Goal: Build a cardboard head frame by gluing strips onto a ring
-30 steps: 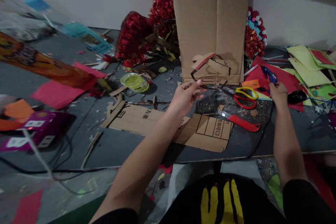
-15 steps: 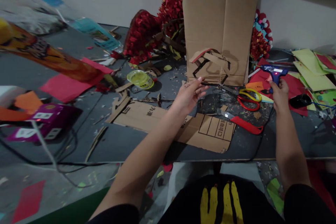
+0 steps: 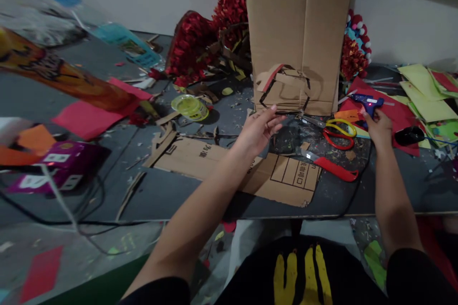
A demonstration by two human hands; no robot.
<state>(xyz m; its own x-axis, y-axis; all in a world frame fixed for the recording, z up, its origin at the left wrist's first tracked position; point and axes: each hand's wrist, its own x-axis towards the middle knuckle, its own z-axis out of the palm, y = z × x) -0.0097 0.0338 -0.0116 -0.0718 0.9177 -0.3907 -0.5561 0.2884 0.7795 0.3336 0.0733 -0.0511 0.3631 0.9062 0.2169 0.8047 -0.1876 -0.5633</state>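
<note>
My left hand (image 3: 258, 129) pinches the lower edge of a loop of bent cardboard strips (image 3: 286, 77), part brown, part dark-edged with a red stripe. Behind the loop stands a tall folded cardboard panel (image 3: 279, 14). Held by its handle in my right hand (image 3: 379, 129) is a blue glue gun (image 3: 368, 101), its red light lit and its nozzle pointing left. Between my hands lie scissors (image 3: 339, 134) with yellow and red handles, and a red-handled knife (image 3: 336, 169). A printed flat piece of cardboard (image 3: 279, 178) lies partly under my left forearm.
Left of my hands are a yellow-green tub (image 3: 190, 107), a purple power strip (image 3: 67, 164), an orange tube (image 3: 67, 76) and a blue-tinted bottle (image 3: 129, 45). Red paper flowers (image 3: 195, 47) lie behind. Coloured paper sheets (image 3: 422, 90) and a black cylinder (image 3: 410, 136) are at right.
My right hand has brought the glue gun slightly left and lower. My left hand keeps its grip on the cardboard loop, which has barely shifted.
</note>
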